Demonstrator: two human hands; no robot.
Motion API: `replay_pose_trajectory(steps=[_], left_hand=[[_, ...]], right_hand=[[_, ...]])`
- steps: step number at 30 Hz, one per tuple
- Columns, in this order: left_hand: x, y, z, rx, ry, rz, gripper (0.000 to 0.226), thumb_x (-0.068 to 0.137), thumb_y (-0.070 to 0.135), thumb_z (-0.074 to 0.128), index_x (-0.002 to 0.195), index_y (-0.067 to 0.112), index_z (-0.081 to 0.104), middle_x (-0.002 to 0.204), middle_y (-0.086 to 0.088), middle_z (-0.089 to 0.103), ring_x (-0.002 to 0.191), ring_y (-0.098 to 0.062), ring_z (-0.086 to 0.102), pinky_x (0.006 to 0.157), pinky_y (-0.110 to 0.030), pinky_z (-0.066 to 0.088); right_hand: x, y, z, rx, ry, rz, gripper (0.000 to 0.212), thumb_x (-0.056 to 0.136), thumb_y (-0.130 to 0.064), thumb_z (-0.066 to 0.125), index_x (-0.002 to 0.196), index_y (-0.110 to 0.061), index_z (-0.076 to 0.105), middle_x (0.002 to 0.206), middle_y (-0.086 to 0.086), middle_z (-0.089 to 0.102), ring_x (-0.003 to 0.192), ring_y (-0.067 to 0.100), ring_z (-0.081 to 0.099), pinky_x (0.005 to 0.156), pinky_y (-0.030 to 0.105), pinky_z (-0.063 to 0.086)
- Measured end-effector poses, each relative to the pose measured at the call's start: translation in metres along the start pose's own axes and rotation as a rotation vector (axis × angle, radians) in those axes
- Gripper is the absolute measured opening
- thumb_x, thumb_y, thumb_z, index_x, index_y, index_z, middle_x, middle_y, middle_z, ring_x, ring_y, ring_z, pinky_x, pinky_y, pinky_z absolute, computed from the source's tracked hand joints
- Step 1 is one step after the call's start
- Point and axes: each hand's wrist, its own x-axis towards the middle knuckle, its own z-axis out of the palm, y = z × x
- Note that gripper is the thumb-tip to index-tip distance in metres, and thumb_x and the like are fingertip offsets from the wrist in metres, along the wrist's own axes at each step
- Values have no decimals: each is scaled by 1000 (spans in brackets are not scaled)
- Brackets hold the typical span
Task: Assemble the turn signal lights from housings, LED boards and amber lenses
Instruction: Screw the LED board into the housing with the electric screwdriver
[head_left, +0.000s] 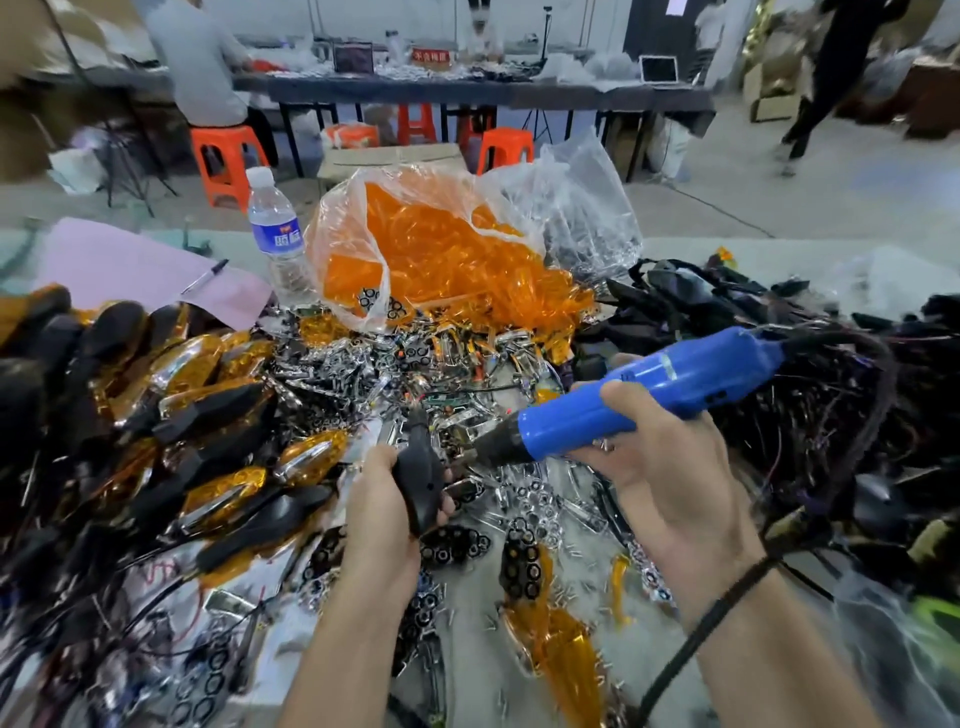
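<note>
My left hand (387, 512) grips a black turn signal housing (422, 480), back side up, above the middle of the table. My right hand (657, 467) holds a blue electric screwdriver (644, 389); its dark nose points left at the housing and sits close to it. A clear bag of amber lenses (441, 260) stands behind. Chrome reflectors and LED boards (415, 364) lie heaped in the middle. Assembled amber-and-black lights (208, 441) are stacked at the left. Loose black housings with wires (779, 338) pile up at the right.
A water bottle (275, 228) stands left of the lens bag, beside a pink sheet with a pen (205, 275). The screwdriver's black cord (727, 597) runs across my right wrist. Loose amber lenses (561, 644) lie near the front edge. People, orange stools and a long table are behind.
</note>
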Motion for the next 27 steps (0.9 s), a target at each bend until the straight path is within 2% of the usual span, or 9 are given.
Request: replay_pose_trajectory(steps=[3,6,10,12,15,19,22,25,27], left_hand=[[3,-2,3,23,37,11,37,107,30,40,89,5,60,64,-10,66,44,-19,55,46,-28,40],[9,-6,1,70,65,13,36,108,29,41,90,4,60,64,-11,65,44,-22,55,43,-27,40],[17,-9,2,108,104,-22,30,107,24,44,90,5,60,61,-12,63,42,-25,55,40,-24,40],[20,-9,4,122,124,-26,27,105,23,45,89,6,58,56,-11,60,40,-25,55,39,-23,40],[26,-11,6,142,135,-26,24,103,23,46,91,6,58,56,-11,59,40,-25,56,38,-24,41],[31,-13,3,146,156,-37,24,100,23,49,88,5,59,67,-18,68,40,-26,56,36,-27,41],[33,-13,2,170,202,-53,25,97,25,50,85,5,58,61,-17,66,39,-27,55,37,-26,41],[34,-10,0,228,226,-26,27,94,25,51,83,2,60,56,-15,64,38,-28,56,36,-27,41],[33,-8,-2,267,229,-5,28,94,24,52,80,2,61,54,-14,63,37,-27,55,35,-27,40]], right_hand=[[0,4,-5,68,35,26,20,93,4,62,108,-8,60,97,21,69,99,39,74,80,58,63],[1,4,-14,152,-14,7,35,85,0,66,119,-6,60,97,21,67,94,37,72,82,58,62],[2,3,-21,120,-74,-43,26,89,7,62,112,-6,62,90,19,70,94,37,72,84,61,61],[2,3,-20,116,-101,-57,25,85,6,64,107,-6,63,87,17,70,93,39,71,84,62,60],[1,3,-19,134,-123,-45,32,79,2,62,110,-3,63,89,22,68,97,43,69,82,62,60],[0,4,-16,95,-187,-51,37,79,3,61,115,-1,61,93,24,65,95,43,70,80,60,61],[-1,8,-13,78,-223,-62,38,81,4,59,118,0,60,94,22,68,93,41,70,82,61,60],[-3,15,-14,81,-331,-90,36,80,11,53,114,-1,60,97,20,69,101,41,69,90,59,59],[-4,19,-16,74,-448,-111,40,73,17,53,108,-1,61,101,21,68,112,45,66,96,53,57]])
